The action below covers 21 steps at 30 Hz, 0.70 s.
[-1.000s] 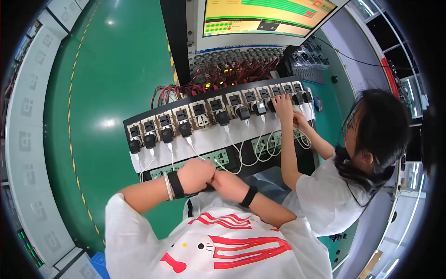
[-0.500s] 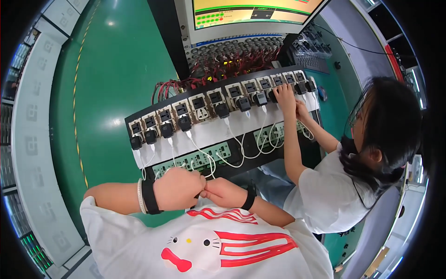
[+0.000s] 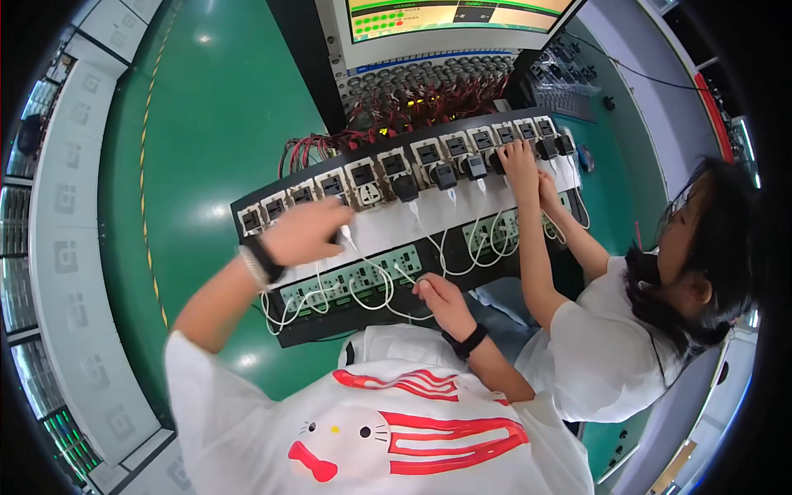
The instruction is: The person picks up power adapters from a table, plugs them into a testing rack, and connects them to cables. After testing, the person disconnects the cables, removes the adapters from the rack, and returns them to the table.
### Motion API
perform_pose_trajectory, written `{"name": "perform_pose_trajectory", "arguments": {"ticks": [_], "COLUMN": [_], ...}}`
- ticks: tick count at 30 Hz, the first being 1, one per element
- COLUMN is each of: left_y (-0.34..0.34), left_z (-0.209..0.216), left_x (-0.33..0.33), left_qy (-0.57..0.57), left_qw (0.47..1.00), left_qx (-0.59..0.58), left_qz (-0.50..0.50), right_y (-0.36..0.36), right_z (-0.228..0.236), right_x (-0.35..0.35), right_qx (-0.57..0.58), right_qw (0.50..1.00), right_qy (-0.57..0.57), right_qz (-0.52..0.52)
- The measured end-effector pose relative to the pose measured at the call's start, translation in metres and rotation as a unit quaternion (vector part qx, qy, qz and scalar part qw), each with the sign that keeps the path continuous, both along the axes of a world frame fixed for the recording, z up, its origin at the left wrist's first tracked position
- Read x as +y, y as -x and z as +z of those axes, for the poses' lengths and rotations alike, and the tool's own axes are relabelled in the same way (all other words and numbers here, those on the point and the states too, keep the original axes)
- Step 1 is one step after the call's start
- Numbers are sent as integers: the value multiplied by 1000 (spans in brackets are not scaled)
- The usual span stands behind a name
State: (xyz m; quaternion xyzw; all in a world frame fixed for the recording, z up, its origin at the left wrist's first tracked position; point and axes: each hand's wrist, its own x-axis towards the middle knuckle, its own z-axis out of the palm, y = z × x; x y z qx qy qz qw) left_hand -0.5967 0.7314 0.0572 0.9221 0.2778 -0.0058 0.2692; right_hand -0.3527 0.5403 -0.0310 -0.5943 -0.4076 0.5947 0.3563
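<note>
My left hand, slightly blurred, reaches over the left part of a long row of sockets. Its fingers bend round a black power adapter, mostly hidden beneath them; a white cable plug shows beside it. Lower and to the right, my right hand pinches a white cable in front of the green port panel. Several black adapters, such as the adapter right of the bare white socket, sit in the row. My left forearm covers the adapters at the row's left end.
At the right a co-worker has both hands on the row's right part. Behind the sockets lie red wires under a screen. White cables loop across the panel. A yellow-striped line crosses the green floor at left.
My hands, together near my body before, have parted. The left has reached forward to the adapters; the right has moved forward and right to the white cable. The co-worker's hands stay at the row.
</note>
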Motion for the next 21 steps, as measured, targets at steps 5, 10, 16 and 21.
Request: {"name": "perform_pose_trajectory", "arguments": {"ticks": [5, 10, 16, 21], "left_y": [-55, -24, 2, -25], "left_z": [-80, -78, -96, -21], "left_x": [-12, 13, 9, -38], "left_qy": [-32, -108, -171, -153], "left_qw": [996, 989, 982, 982], "left_qx": [-42, 10, 70, 64], "left_qz": [73, 105, -19, -87], "right_y": [14, 3, 28, 55], "right_z": [1, -2, 18, 15], "right_x": [11, 7, 25, 48], "right_qx": [-86, -69, -325, -197], "right_qw": [988, 997, 910, 940], "right_qy": [-124, 35, -247, -269], "right_qz": [35, 20, 77, 72]}}
